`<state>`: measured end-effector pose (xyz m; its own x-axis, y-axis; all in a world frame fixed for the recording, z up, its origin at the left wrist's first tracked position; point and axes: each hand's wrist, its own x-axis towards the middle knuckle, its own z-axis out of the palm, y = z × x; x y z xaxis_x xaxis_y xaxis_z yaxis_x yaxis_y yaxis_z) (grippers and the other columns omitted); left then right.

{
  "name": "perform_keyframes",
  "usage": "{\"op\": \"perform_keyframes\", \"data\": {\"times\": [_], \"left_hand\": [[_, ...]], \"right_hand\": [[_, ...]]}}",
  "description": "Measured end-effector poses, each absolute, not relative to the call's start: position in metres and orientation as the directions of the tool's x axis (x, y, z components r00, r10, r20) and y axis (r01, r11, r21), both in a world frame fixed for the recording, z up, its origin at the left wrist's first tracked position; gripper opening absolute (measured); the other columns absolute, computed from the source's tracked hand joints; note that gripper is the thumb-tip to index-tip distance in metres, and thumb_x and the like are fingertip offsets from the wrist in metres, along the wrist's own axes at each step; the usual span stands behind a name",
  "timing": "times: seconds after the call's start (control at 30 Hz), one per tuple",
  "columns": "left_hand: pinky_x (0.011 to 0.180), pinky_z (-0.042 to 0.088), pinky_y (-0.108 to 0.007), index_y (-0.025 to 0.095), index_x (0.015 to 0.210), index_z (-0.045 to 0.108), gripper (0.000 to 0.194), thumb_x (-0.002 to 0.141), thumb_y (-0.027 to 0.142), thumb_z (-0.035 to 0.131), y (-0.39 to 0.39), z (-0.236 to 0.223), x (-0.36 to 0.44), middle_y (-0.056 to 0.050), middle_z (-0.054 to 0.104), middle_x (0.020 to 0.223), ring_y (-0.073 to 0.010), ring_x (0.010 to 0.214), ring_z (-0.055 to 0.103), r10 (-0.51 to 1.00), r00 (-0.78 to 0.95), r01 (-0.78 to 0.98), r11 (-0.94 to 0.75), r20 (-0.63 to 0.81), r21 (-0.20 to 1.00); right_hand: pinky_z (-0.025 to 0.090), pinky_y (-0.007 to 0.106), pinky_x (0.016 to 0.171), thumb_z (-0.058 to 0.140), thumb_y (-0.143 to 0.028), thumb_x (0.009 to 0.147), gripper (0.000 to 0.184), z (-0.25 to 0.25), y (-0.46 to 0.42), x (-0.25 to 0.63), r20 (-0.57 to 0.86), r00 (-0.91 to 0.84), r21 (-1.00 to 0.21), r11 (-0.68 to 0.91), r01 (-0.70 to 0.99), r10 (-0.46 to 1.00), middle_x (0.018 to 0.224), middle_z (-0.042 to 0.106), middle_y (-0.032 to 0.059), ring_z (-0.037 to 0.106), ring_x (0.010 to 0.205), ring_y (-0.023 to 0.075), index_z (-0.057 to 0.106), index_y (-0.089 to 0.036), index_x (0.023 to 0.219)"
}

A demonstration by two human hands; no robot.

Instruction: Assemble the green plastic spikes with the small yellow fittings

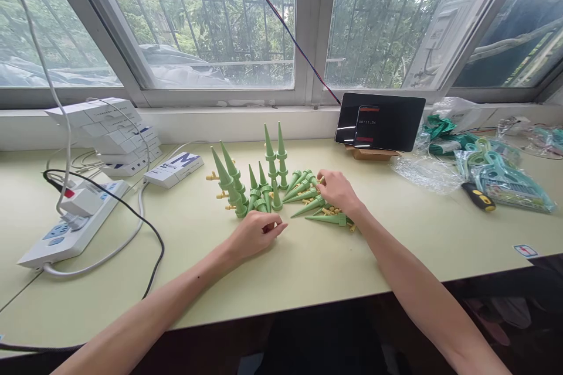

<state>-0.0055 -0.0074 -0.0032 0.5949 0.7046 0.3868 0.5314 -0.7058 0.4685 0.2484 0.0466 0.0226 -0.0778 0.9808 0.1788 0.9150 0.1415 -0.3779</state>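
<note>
Several green plastic plant watering spikes (pixel 303 191) with yellow valves lie in a loose pile at the table's middle. My right hand (pixel 338 190) reaches over the pile's right side, its fingers closed at the collar end of a spike; the fingertips are partly hidden. Resting on the table in front of the standing spikes, my left hand (pixel 263 231) is curled, thumb and forefinger close together, with nothing visible in it. To the left of the pile, stacked spikes (pixel 229 179) stand upright, tips up. Two taller stacks (pixel 277 155) rise behind some shorter upright spikes (pixel 259 187).
A power strip (pixel 79 222) with cables and stacked white boxes (pixel 108 135) occupy the left. Closer in lies another white box (pixel 175 169). A tablet (pixel 396 123) leans near the window. On the right are plastic-wrapped items (pixel 501 176) and a yellow-black handle (pixel 478 197).
</note>
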Motion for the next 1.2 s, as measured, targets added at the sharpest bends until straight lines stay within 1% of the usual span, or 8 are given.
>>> {"op": "perform_keyframes", "data": {"times": [0.17, 0.33, 0.5, 0.6, 0.77, 1.03, 1.1, 1.2], "left_hand": [[0.051, 0.031, -0.023, 0.017, 0.07, 0.061, 0.029, 0.095, 0.03, 0.053, -0.007, -0.004, -0.006, 0.007, 0.039, 0.05, -0.0082, 0.047, 0.031, 0.714, 0.578, 0.537, -0.698, 0.396, 0.473], [0.05, 0.032, -0.021, 0.018, 0.084, 0.064, 0.022, 0.096, 0.032, 0.053, -0.008, -0.003, -0.006, 0.007, 0.044, 0.051, -0.0079, 0.046, 0.035, 0.757, 0.47, 0.551, -0.654, 0.454, 0.518], [0.047, 0.034, -0.019, 0.019, 0.107, 0.057, 0.021, 0.097, 0.037, 0.05, -0.01, 0.002, -0.004, 0.006, 0.051, 0.061, -0.0071, 0.045, 0.042, 0.824, 0.271, 0.502, -0.562, 0.497, 0.658], [0.043, 0.035, -0.018, 0.02, 0.115, 0.051, 0.026, 0.099, 0.04, 0.046, -0.01, 0.004, -0.004, 0.003, 0.055, 0.073, -0.0064, 0.044, 0.047, 0.846, 0.228, 0.443, -0.531, 0.481, 0.723], [0.042, 0.038, -0.018, 0.02, 0.116, 0.05, 0.027, 0.098, 0.041, 0.046, -0.01, 0.004, -0.003, 0.002, 0.054, 0.077, -0.0054, 0.042, 0.048, 0.862, 0.243, 0.464, -0.506, 0.445, 0.727], [0.045, 0.045, -0.02, 0.022, 0.117, 0.053, 0.026, 0.097, 0.038, 0.05, -0.012, 0.007, -0.003, 0.0, 0.056, 0.087, -0.0046, 0.044, 0.053, 0.867, 0.244, 0.475, -0.498, 0.435, 0.726], [0.045, 0.044, -0.02, 0.021, 0.113, 0.055, 0.024, 0.096, 0.037, 0.051, -0.011, 0.007, -0.003, 0.001, 0.057, 0.079, -0.0056, 0.044, 0.053, 0.863, 0.247, 0.477, -0.503, 0.44, 0.72], [0.044, 0.042, -0.019, 0.019, 0.106, 0.056, 0.02, 0.096, 0.036, 0.051, -0.01, 0.006, -0.003, 0.005, 0.053, 0.061, -0.0075, 0.043, 0.051, 0.859, 0.251, 0.472, -0.512, 0.447, 0.718]], "right_hand": [[0.042, 0.027, 0.07, 0.055, -0.017, 0.091, 0.018, 0.028, 0.044, 0.247, 0.281, -0.059, -0.486, 0.195, 0.852, 0.958, 0.086, 0.07, 0.009, 0.064, 0.077, 0.0201, 0.059, -0.016, 0.109], [0.047, 0.026, 0.064, 0.055, -0.023, 0.092, 0.02, 0.032, 0.029, 0.231, 0.411, -0.108, -0.683, 0.384, 0.621, 0.905, 0.086, 0.067, 0.0042, 0.06, 0.062, 0.014, 0.052, -0.018, 0.111], [0.051, 0.025, 0.058, 0.058, -0.032, 0.091, 0.028, 0.025, 0.002, 0.207, 0.385, -0.258, -0.848, 0.45, 0.279, 0.886, 0.088, 0.065, 0.0036, 0.063, 0.067, 0.0143, 0.047, -0.021, 0.114], [0.052, 0.026, 0.058, 0.06, -0.031, 0.09, 0.029, 0.018, -0.008, 0.197, 0.349, -0.362, -0.889, 0.427, 0.165, 0.865, 0.087, 0.063, 0.0023, 0.06, 0.063, 0.0127, 0.047, -0.021, 0.114], [0.052, 0.027, 0.061, 0.063, -0.026, 0.087, 0.026, 0.012, -0.013, 0.188, 0.317, -0.426, -0.909, 0.399, 0.119, 0.847, 0.084, 0.062, 0.0016, 0.057, 0.061, 0.0111, 0.051, -0.019, 0.11], [0.051, 0.028, 0.063, 0.064, -0.023, 0.086, 0.025, 0.006, -0.012, 0.186, 0.339, -0.439, -0.888, 0.437, 0.142, 0.832, 0.084, 0.066, 0.003, 0.057, 0.063, 0.0123, 0.057, -0.017, 0.109], [0.051, 0.028, 0.064, 0.065, -0.024, 0.086, 0.026, 0.005, -0.011, 0.187, 0.337, -0.431, -0.887, 0.436, 0.154, 0.837, 0.084, 0.068, 0.0036, 0.058, 0.065, 0.0133, 0.059, -0.016, 0.11], [0.051, 0.028, 0.066, 0.067, -0.026, 0.085, 0.028, 0.004, -0.011, 0.186, 0.331, -0.415, -0.885, 0.431, 0.173, 0.847, 0.083, 0.07, 0.0044, 0.06, 0.067, 0.0143, 0.061, -0.015, 0.11]]}}
